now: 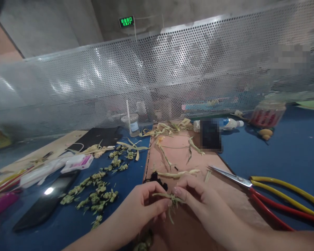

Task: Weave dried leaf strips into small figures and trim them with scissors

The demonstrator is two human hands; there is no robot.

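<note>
Left hand (pixel 143 202) and right hand (pixel 196 198) meet low over a brown board (pixel 172 157) on the blue bench (pixel 277 153). Fingers of both hands are pinched narrow on 1 thin leaf strip (pixel 170 198), held between them just above the board; its ends hang loose. Left of the hands, a scatter of small folded green pieces (pixel 99 190) lies on the bench, beside a dark phone (pixel 44 205). Loose pale strips (pixel 178 172) lie on the board beyond the hands. Scissors (pixel 264 195) with red and yellow handles lie to the right, apart from the right hand. A plastic cup (pixel 133 123) stands near the perforated screen (pixel 172 69).
</note>
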